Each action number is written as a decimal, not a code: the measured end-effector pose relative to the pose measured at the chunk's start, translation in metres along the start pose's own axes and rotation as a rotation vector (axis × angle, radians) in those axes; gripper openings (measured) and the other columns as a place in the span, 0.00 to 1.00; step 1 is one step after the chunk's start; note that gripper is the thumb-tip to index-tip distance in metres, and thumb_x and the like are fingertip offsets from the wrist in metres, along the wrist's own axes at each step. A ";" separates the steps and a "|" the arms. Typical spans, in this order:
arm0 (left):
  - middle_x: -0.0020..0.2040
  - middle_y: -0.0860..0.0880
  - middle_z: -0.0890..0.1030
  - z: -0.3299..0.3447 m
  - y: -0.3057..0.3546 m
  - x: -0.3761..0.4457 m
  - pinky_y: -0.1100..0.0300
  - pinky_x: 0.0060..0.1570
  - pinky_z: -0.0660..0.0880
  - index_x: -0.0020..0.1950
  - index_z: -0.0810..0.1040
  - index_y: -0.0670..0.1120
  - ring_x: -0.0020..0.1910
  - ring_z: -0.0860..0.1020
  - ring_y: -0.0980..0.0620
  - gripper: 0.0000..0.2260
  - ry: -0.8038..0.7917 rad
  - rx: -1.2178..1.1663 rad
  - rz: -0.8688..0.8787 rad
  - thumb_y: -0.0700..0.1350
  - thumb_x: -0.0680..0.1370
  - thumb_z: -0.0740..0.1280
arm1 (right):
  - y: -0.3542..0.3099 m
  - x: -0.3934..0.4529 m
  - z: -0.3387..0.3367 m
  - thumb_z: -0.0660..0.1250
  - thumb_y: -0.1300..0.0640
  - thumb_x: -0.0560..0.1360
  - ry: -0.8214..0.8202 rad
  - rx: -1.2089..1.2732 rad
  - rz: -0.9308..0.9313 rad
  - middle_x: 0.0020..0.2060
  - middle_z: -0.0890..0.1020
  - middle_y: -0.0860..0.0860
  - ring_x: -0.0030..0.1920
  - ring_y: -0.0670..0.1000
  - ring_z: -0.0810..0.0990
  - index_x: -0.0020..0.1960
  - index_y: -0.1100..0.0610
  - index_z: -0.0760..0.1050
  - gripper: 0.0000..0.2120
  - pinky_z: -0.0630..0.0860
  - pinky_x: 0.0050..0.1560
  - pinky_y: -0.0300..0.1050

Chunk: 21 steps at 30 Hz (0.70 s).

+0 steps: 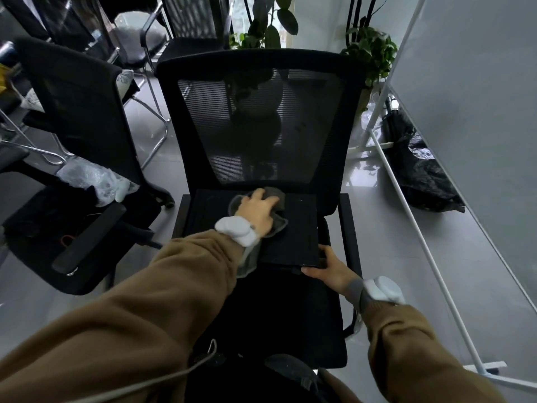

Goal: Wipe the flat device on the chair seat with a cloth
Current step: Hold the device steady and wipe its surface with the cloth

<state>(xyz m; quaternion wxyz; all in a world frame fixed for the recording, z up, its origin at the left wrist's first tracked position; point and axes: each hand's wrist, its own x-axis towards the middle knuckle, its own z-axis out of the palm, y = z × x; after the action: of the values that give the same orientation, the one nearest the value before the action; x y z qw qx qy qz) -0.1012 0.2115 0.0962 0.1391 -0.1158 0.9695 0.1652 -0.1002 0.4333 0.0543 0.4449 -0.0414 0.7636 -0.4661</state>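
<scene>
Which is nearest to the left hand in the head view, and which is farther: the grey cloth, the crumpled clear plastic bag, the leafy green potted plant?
From the left hand:
1. Grey cloth: directly under the hand, on the flat black device.
2. Crumpled clear plastic bag: to the left, on the neighbouring chair.
3. Leafy green potted plant: far right, behind the backrest.
</scene>
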 end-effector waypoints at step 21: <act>0.77 0.50 0.57 0.022 0.037 0.017 0.45 0.60 0.71 0.72 0.64 0.46 0.64 0.64 0.32 0.22 0.077 0.173 0.099 0.37 0.77 0.56 | 0.005 0.006 -0.001 0.70 0.56 0.73 0.000 -0.016 -0.017 0.59 0.75 0.48 0.57 0.48 0.75 0.74 0.54 0.55 0.36 0.70 0.59 0.41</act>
<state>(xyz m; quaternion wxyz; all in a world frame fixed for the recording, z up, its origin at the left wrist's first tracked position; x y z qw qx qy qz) -0.1220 0.2497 0.0816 0.1028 -0.0619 0.9893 0.0831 -0.1024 0.4337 0.0469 0.4405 -0.0513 0.7671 -0.4635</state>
